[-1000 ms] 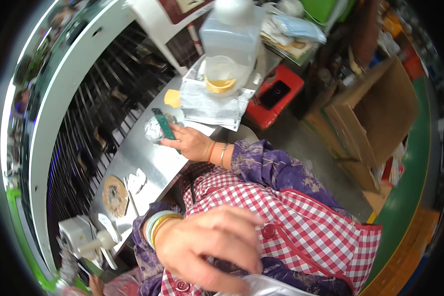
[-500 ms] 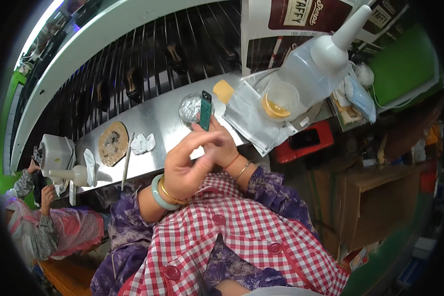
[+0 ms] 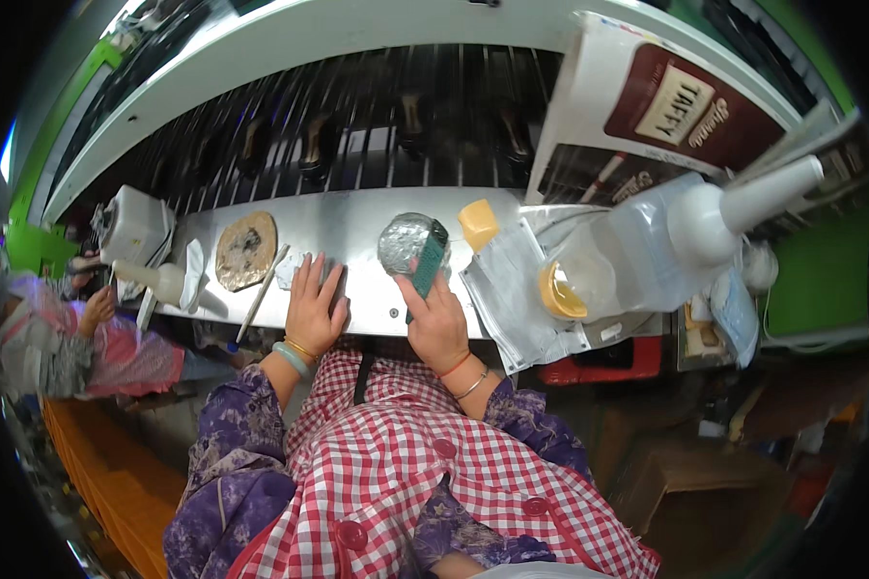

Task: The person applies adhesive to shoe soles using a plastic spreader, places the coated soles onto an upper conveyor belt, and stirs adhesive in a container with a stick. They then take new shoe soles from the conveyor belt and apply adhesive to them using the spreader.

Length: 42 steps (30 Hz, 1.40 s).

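My left hand (image 3: 316, 307) rests on the metal bench with its fingers spread, covering part of a crumpled white tissue (image 3: 288, 268). A flat green strip (image 3: 429, 262) with a bumpy, brush-like face is in the grip of my right hand (image 3: 438, 322). That strip lies against the right side of a round, foil-covered lump (image 3: 407, 243); whether it presses on the foil I cannot tell. Left of my left hand are a thin stick (image 3: 262, 297) and a round brown pad (image 3: 245, 251) with a dark, worn middle.
A yellow sponge-like piece (image 3: 478, 224) and grey plastic sheets (image 3: 512, 289) lie to the right, beside a large clear squeeze bottle (image 3: 637, 246) with a white nozzle. Dark metal bars (image 3: 367, 145) run behind the bench (image 3: 357, 207). At far left, another person's hand (image 3: 97, 309) is near a smaller bottle (image 3: 159, 280).
My hands have come apart. The left has moved off the right and down onto the bench at left; the right keeps the green strip beside the foil lump. The view has shifted.
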Each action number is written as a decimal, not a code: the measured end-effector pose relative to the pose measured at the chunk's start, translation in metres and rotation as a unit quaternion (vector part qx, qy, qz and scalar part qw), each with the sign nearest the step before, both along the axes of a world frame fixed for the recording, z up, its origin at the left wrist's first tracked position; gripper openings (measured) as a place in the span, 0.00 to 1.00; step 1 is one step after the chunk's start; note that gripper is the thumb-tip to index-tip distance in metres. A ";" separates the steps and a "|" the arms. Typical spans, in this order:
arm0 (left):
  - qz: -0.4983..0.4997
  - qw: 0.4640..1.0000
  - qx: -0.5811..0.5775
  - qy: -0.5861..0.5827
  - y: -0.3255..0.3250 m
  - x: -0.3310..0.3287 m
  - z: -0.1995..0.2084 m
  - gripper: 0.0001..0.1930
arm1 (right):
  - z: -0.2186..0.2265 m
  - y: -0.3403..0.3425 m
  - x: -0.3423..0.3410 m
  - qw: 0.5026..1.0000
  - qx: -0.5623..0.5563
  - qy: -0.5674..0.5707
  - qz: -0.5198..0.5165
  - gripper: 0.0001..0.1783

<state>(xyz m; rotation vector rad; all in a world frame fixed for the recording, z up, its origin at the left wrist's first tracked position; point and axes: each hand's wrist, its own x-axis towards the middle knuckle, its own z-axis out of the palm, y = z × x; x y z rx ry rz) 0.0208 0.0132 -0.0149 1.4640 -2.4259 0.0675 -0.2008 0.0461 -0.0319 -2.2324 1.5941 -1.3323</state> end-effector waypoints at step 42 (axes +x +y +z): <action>-0.289 0.904 0.024 0.313 -0.003 -0.142 0.046 0.10 | 0.110 0.077 -0.197 0.872 -0.259 0.134 -0.392 0.33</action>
